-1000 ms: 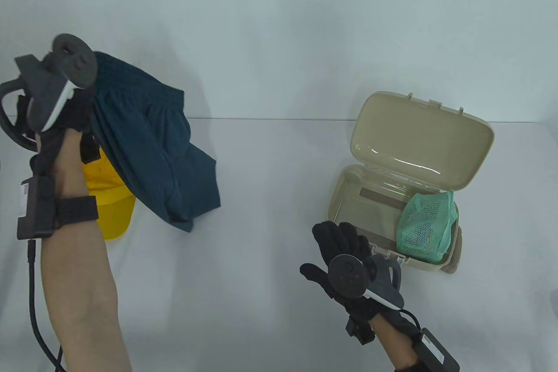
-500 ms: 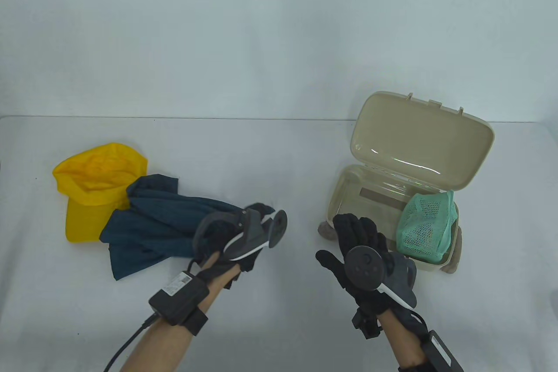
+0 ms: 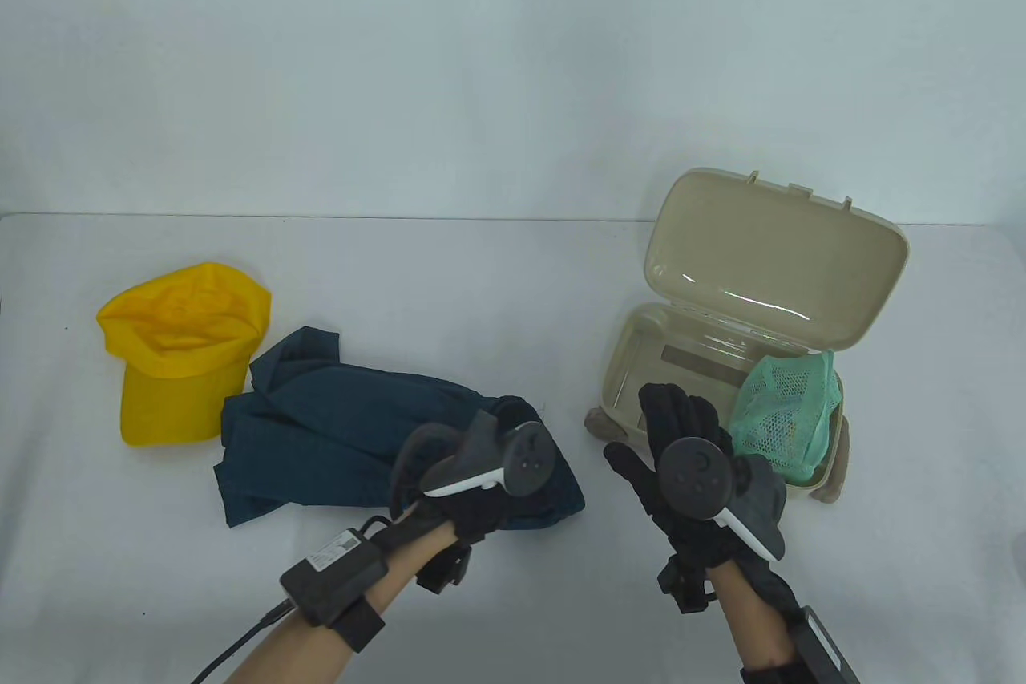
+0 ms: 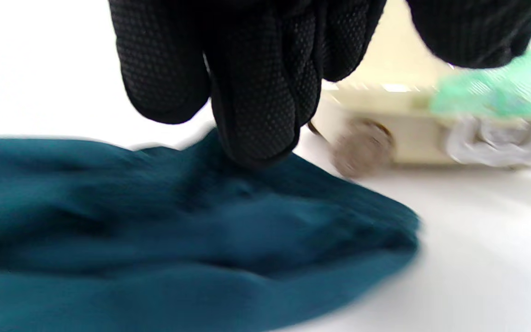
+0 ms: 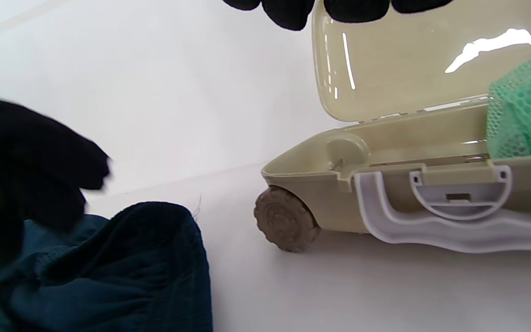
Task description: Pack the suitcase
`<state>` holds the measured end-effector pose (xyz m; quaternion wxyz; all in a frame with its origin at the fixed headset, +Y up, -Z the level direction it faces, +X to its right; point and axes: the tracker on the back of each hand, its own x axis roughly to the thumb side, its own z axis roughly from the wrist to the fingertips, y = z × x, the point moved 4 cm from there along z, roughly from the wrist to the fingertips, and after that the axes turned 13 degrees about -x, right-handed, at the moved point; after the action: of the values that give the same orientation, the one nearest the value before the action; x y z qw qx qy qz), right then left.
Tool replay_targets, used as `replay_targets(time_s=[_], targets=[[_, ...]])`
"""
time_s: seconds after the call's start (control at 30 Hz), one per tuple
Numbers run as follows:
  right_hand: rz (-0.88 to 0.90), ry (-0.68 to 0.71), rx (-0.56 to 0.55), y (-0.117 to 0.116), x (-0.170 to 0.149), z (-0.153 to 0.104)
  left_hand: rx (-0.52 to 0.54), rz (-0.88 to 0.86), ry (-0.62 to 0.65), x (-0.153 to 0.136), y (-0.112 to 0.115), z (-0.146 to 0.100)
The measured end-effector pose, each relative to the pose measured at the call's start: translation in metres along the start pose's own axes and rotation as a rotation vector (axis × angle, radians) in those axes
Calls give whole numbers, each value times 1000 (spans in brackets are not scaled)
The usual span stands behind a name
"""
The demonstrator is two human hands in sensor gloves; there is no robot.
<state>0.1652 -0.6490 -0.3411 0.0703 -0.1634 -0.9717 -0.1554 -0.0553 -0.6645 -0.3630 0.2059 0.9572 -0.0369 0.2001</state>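
Note:
The dark teal shorts [image 3: 337,427] lie crumpled on the white table. My left hand [image 3: 489,503] grips their right end; in the left wrist view its bunched fingers [image 4: 256,92] pinch a raised fold of the cloth [image 4: 155,230]. The beige suitcase [image 3: 641,331] stands open at the right with its lid [image 3: 769,259] up and a green mesh bag [image 3: 789,415] in its right half. My right hand [image 3: 673,419] is open and empty, fingers stretched over the suitcase's front left corner. The right wrist view shows the suitcase's front latch [image 5: 459,189] and a wheel [image 5: 286,224].
A yellow cap [image 3: 180,351] lies at the left, touching the shorts' far end. The left half of the suitcase tray [image 3: 681,363] holds nothing. The table's back edge [image 3: 481,218] meets a pale wall.
My left hand brought the shorts down from the air at the left and dragged them right along the table toward the suitcase. My right hand moved forward to the suitcase's front edge.

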Motion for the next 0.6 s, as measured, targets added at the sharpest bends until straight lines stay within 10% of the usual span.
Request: replay_targets(time_s=[0.2,0.6], targets=[[-49,112,43,-5,30,4,38,53,-191,-94,-9,-53],[-375,404,381,-92,77,-8,-234,134,-407,-196,85,-82]])
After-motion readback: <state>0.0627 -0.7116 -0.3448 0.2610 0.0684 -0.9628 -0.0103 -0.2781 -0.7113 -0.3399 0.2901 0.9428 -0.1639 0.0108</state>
